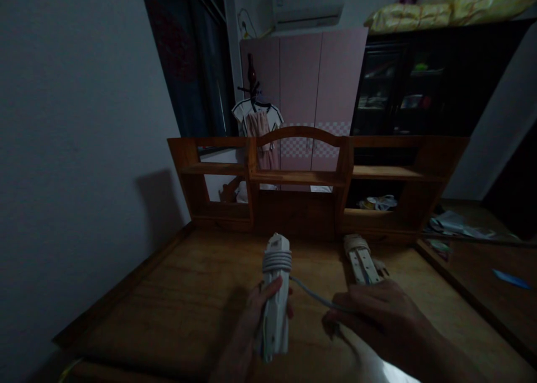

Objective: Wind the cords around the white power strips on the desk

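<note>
My left hand (255, 316) is closed around a white power strip (274, 310), held upright above the wooden desk. Several turns of its grey cord (277, 261) are wound about the upper part of the strip. From there a stretch of cord runs across to my right hand (373, 313), whose fingers pinch it. Behind my right hand, a second power strip (361, 263) lies on the desk with its own cord wrapped round one end; my hand hides its near part.
The wooden desk (180, 288) has a shelf unit (297, 177) along its back edge. A wall (84, 120) rises on the left. On the right, a lower brown surface (482, 271) holds a blue item (512, 279) and crumpled plastic (451, 223).
</note>
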{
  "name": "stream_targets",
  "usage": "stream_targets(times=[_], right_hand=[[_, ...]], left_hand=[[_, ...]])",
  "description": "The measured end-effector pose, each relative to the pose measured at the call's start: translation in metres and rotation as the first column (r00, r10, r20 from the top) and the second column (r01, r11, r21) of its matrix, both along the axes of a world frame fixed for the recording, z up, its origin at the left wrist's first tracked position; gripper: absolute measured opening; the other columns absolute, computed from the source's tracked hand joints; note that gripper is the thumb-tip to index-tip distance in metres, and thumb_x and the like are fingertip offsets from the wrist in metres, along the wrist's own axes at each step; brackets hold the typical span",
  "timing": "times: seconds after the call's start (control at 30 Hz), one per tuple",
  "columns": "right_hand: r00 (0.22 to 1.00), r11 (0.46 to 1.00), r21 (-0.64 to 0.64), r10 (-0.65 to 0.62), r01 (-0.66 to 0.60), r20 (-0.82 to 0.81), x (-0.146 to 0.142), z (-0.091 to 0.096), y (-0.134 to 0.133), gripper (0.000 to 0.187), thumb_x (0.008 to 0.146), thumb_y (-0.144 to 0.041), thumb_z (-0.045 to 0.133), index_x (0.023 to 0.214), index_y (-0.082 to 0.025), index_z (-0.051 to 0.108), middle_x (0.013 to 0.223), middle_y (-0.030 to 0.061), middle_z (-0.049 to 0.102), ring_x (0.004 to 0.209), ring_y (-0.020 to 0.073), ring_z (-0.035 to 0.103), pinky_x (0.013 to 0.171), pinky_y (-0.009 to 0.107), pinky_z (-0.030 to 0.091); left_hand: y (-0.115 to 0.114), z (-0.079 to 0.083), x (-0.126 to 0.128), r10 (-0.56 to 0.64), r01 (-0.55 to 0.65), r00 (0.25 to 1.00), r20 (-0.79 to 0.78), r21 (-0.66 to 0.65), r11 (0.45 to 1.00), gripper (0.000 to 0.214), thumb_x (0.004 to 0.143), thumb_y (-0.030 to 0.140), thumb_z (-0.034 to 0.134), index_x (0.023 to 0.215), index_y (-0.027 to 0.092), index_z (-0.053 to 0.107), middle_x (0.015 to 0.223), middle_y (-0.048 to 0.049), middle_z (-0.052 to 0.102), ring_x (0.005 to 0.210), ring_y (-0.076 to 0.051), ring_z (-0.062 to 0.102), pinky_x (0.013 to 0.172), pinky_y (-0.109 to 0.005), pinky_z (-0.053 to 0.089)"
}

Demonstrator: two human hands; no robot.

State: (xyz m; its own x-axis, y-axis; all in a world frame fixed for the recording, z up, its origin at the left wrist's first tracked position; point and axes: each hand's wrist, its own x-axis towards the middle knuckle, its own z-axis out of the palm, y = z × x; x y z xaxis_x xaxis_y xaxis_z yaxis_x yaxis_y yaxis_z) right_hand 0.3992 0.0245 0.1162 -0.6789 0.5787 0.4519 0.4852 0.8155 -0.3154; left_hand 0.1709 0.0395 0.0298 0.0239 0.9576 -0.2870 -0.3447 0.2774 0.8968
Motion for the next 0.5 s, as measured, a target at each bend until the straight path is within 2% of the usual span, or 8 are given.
stream_targets(times=[0.13,0.27,0.37,0.43,0.5], right_hand=[[1.0,0.999,0.054,0.003,-0.003,-0.001,-0.003,0.012,0.0,0.02,0.094,-0.028,0.049,0.079,-0.021,0.06,0.064,-0.003,0.057,0.055,0.007,0.051,0.056,0.022,0.032],[0.999,0.995,0.093,-0.044,0.041,0.032,-0.001,0.019,0.011,0.025,0.094,-0.032,0.048,0.076,-0.019,0.06,0.063,-0.0029,0.056,0.055,0.0066,0.048,0.055,0.023,0.029],[0.994,0.996,0.086,-0.024,0.014,0.11,-0.008,0.02,0.02,0.027,0.093,-0.035,0.049,0.076,-0.018,0.061,0.065,-0.0024,0.058,0.055,0.0067,0.048,0.054,0.024,0.028],[0.98,0.998,0.052,0.02,-0.03,0.198,-0.017,0.02,0.028,0.027,0.093,-0.034,0.049,0.076,-0.017,0.063,0.068,-0.001,0.062,0.057,0.007,0.05,0.054,0.024,0.028],[0.959,0.997,-0.033,0.071,-0.064,0.276,-0.026,0.016,0.04,0.025,0.09,-0.036,0.054,0.078,-0.017,0.066,0.071,0.0006,0.065,0.06,0.0082,0.054,0.056,0.023,0.03]], left_hand=[[-0.011,-0.002,0.026,-0.079,0.078,0.997,0.015,0.071,0.994,0.049,0.072,0.043,0.07,0.107,0.015,0.05,0.082,-0.0038,0.063,0.055,-0.013,0.06,0.05,-0.023,0.048],[-0.019,-0.001,0.036,-0.228,0.239,0.968,-0.104,0.114,0.964,0.058,0.07,0.043,0.069,0.117,0.016,0.046,0.086,-0.005,0.062,0.052,-0.012,0.058,0.047,-0.023,0.047],[-0.021,-0.003,0.044,-0.254,0.28,0.941,-0.222,0.093,0.955,0.065,0.066,0.043,0.07,0.121,0.019,0.044,0.09,-0.007,0.064,0.054,-0.015,0.06,0.046,-0.025,0.046],[-0.023,-0.003,0.052,-0.215,0.283,0.873,-0.437,0.096,0.954,0.062,0.063,0.039,0.071,0.117,0.02,0.05,0.092,-0.0085,0.066,0.065,-0.02,0.063,0.053,-0.029,0.048],[-0.028,0.001,0.06,-0.188,0.316,0.743,-0.642,0.088,0.945,0.056,0.061,0.034,0.071,0.113,0.02,0.055,0.092,-0.0093,0.068,0.076,-0.026,0.065,0.062,-0.032,0.049]])
